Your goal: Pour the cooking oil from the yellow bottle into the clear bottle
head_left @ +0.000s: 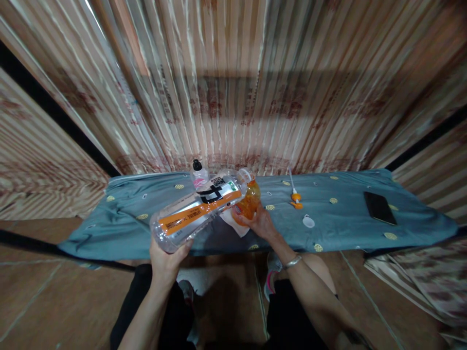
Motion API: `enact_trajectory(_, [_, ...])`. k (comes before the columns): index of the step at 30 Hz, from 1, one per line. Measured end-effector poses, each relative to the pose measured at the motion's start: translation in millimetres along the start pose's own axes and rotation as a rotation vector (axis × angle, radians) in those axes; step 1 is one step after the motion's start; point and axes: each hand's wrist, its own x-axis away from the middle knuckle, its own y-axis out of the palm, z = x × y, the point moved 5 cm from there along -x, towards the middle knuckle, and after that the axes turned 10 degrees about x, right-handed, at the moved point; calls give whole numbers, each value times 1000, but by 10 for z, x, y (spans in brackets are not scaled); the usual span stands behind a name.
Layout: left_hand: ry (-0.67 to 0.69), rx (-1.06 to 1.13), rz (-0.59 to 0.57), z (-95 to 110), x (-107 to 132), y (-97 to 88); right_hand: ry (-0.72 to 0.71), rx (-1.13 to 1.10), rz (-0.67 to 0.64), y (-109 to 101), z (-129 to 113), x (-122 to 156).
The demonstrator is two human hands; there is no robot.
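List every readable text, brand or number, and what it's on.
Nothing reads with certainty.
Large clear bottle: big black slanted mark, possibly a stylised character or number; smaller print on its label too blurred.
Orange bottle: marking on its side too blurred.
Black-capped bottle: pink print, too small.
Curtain: reddish marks; cannot tell whether lettering.

1 head-worn camera, facing forward and down; cloth-covered table (pixel 343 226) near, curtain (pixel 233 92) beyond.

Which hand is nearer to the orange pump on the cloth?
Right: the right hand holds the orange bottle, left of the pump; the left hand is farther left, holding the clear bottle.
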Motion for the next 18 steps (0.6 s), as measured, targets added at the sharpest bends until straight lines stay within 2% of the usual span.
enact_trajectory(2, [1, 8, 31, 46, 29, 66, 13, -6, 5, 13, 25, 6])
enact_trajectory(4, [38, 51, 124, 109, 67, 112, 24, -14, 21, 28, 51, 11])
enact_trajectory(7, [20, 52, 148, 139, 101, 194, 30, -10, 34, 44, 88, 13])
enact_trajectory(11, [19, 64, 145, 129, 94, 177, 16, -18, 31, 29, 100, 9])
enact_trajectory(18, [-53, 54, 58, 109, 39, 95, 0, -42, 25, -28, -14, 35])
